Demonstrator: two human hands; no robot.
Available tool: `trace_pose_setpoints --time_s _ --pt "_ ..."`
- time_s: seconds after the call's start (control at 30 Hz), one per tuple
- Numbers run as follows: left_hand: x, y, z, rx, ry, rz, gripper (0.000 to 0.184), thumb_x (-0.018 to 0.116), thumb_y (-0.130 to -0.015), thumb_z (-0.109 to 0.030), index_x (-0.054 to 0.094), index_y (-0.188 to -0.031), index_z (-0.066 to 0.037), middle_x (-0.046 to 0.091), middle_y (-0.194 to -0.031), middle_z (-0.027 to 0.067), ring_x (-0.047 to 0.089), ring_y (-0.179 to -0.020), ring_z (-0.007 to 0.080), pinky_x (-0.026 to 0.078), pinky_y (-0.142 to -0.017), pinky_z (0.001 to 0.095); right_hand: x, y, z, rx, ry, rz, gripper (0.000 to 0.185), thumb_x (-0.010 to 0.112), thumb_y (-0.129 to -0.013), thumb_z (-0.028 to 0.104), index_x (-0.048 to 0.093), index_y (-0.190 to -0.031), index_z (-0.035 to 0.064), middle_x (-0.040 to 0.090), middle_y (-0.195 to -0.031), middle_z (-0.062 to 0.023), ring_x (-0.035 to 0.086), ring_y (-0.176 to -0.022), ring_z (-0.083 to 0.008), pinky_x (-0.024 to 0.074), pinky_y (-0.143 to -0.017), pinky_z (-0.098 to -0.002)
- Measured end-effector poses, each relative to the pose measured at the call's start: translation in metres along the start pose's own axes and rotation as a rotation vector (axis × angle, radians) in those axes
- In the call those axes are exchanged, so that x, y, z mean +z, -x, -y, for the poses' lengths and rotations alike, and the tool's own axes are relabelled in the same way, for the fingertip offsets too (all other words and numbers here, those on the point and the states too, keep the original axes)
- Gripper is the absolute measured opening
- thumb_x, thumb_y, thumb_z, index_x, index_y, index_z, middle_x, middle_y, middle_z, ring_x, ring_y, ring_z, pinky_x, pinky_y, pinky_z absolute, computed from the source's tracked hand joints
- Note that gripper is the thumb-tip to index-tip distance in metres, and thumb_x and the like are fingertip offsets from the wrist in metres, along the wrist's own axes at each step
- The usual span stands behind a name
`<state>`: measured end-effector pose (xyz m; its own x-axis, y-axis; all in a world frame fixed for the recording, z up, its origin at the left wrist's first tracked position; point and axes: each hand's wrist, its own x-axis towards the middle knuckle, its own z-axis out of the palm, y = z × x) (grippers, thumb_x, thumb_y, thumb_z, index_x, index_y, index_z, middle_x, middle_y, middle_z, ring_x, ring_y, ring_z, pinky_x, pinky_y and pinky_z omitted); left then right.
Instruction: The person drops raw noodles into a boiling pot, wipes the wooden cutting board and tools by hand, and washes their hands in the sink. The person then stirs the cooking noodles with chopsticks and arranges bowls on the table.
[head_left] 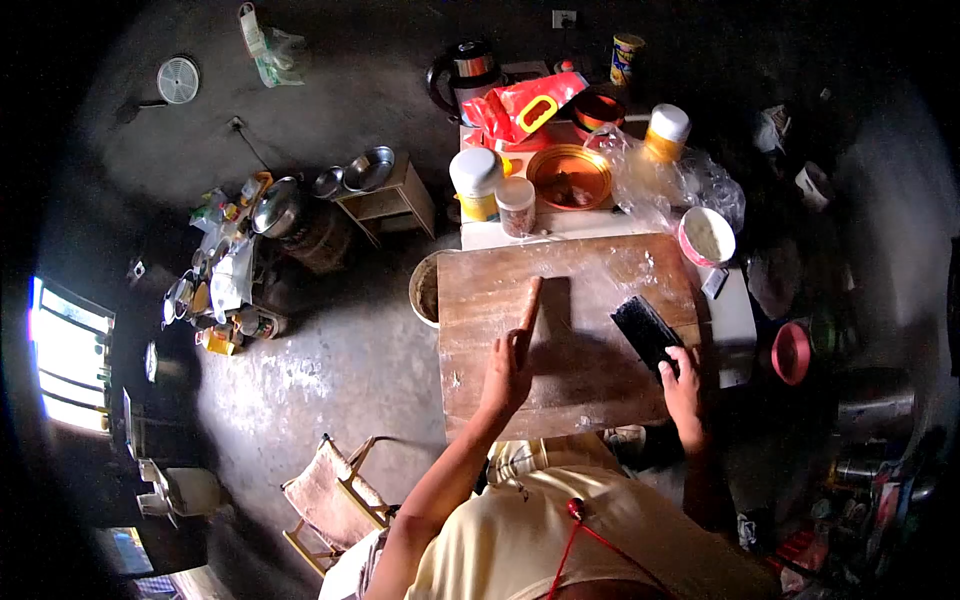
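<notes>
And here at the board, the left hand (508, 375) has its fingers curled closed around the near end of a slim wooden rolling pin (532, 302). The pin lies just beyond that hand, its long axis running near to far, the far end leaning a touch to the right. So the left hand is the nearer one to it; the right hand (682, 380) is well apart, over on the right.

Look at that right hand now: thumb and fingers pinch the near end of a black brush-like tool (645, 331). The tool slants away from the hand, toward the far left, so pin and tool angle toward each other at their far ends, with bare wood between them. Whether the tool touches the wood, I can't tell.

Both are over the wooden board (590, 385), marked with pale smears, on the white table (735, 310). Just past its far edge, on the left, there's a small tub (515, 207) beside a bigger white-lidded container (477, 172), then an orange dish (534, 186), crumpled clear plastic (640, 185), and at the far right corner, a pink bowl (690, 247).
</notes>
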<state>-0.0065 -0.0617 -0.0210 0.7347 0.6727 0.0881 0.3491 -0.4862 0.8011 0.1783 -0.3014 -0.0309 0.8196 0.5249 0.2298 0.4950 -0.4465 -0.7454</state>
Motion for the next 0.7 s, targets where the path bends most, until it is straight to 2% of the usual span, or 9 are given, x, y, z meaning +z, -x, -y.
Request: trace_pose_setpoints --time_s 0.03,0.07,0.1,0.27,0.37,0.43,0.53,0.57,0.7 --pt "0.005 -0.003 0.000 0.106 -0.041 -0.007 0.047 0.054 -0.070 -0.002 0.039 -0.114 -0.005 0.045 -0.099 0.0222 0.043 -0.093 0.0399 0.037 -0.082 0.0450 0.000 0.003 0.005 -0.060 0.019 -0.022 0.025 0.056 -0.080 0.012 0.051 -0.103 0.0045 0.055 -0.094 -0.0128 0.051 -0.088 -0.0298 0.0408 -0.079 -0.0365" --pt "0.004 -0.002 -0.008 0.003 -0.129 0.026 0.047 0.055 -0.070 -0.005 0.039 -0.114 -0.005 0.045 -0.100 0.0209 0.043 -0.093 0.0374 0.037 -0.082 0.0441 -0.002 0.006 0.006 -0.087 0.075 0.005 0.025 0.056 -0.080 0.012 0.050 -0.104 0.0035 0.054 -0.098 -0.0141 0.047 -0.097 -0.0323 0.0381 -0.084 -0.0380" --pt "0.008 -0.002 -0.002 0.075 -0.195 0.019 0.048 0.057 -0.069 -0.008 0.040 -0.114 -0.005 0.045 -0.101 0.0198 0.043 -0.094 0.0366 0.037 -0.082 0.0438 0.002 0.011 0.001 -0.154 0.174 -0.028 0.029 0.058 -0.079 0.012 0.049 -0.105 0.0037 0.052 -0.099 -0.0150 0.047 -0.096 -0.0326 0.0387 -0.083 -0.0378" --pt "0.011 0.001 -0.008 0.118 -0.161 -0.022 0.047 0.060 -0.070 -0.012 0.041 -0.113 -0.006 0.045 -0.100 0.0178 0.044 -0.094 0.0362 0.038 -0.082 0.0431 -0.008 0.019 0.023 0.010 0.199 0.092 0.034 0.063 -0.073 0.010 0.045 -0.101 0.0029 0.049 -0.098 -0.0159 0.048 -0.094 -0.0332 0.0394 -0.080 -0.0379" --pt "0.007 -0.001 -0.016 -0.040 -0.096 0.080 0.045 0.060 -0.072 -0.015 0.042 -0.112 -0.006 0.045 -0.100 0.0179 0.045 -0.094 0.0369 0.041 -0.080 0.0431 -0.007 0.025 0.022 0.008 0.223 0.075 0.030 0.062 -0.074 0.010 0.045 -0.097 0.0021 0.051 -0.097 -0.0167 0.049 -0.092 -0.0340 0.0400 -0.079 -0.0394" --pt "0.014 0.003 -0.001 -0.017 -0.092 0.027 0.046 0.061 -0.074 -0.021 0.041 -0.114 -0.008 0.045 -0.100 0.0188 0.046 -0.094 0.0372 0.042 -0.079 0.0426 -0.005 0.025 0.020 0.205 0.208 0.070 0.029 0.061 -0.076 0.011 0.044 -0.097 0.0005 0.052 -0.095 -0.0182 0.050 -0.091 -0.0346 0.0402 -0.078 -0.0397" --pt "0.028 0.002 0.023 -0.050 -0.120 0.036 0.051 0.060 -0.075 -0.025 0.039 -0.117 -0.006 0.044 -0.102 0.0195 0.045 -0.094 0.0374 0.041 -0.080 0.0429 0.001 0.031 -0.002 0.163 0.066 0.038 0.031 0.060 -0.078 0.014 0.043 -0.099 -0.0012 0.052 -0.094 -0.0201 0.051 -0.090 -0.0350 0.0397 -0.077 -0.0388" --pt "0.031 0.003 0.028 0.006 -0.117 0.005 0.050 0.059 -0.075 -0.025 0.039 -0.116 -0.006 0.044 -0.102 0.0196 0.045 -0.094 0.0374 0.041 -0.080 0.0434 -0.011 0.025 0.021 0.250 0.157 0.145 0.032 0.060 -0.078 0.016 0.043 -0.099 -0.0006 0.052 -0.093 -0.0201 0.051 -0.088 -0.0348 0.0398 -0.076 -0.0391" --pt "0.027 0.005 0.032 0.000 -0.126 -0.028 0.048 0.060 -0.075 -0.021 0.041 -0.115 -0.004 0.045 -0.100 0.0181 0.046 -0.093 0.0360 0.041 -0.079 0.0424 -0.009 0.024 0.026 0.294 0.164 0.150 0.032 0.060 -0.078 0.017 0.043 -0.099 0.0006 0.051 -0.092 -0.0190 0.050 -0.087 -0.0342 0.0389 -0.077 -0.0390"
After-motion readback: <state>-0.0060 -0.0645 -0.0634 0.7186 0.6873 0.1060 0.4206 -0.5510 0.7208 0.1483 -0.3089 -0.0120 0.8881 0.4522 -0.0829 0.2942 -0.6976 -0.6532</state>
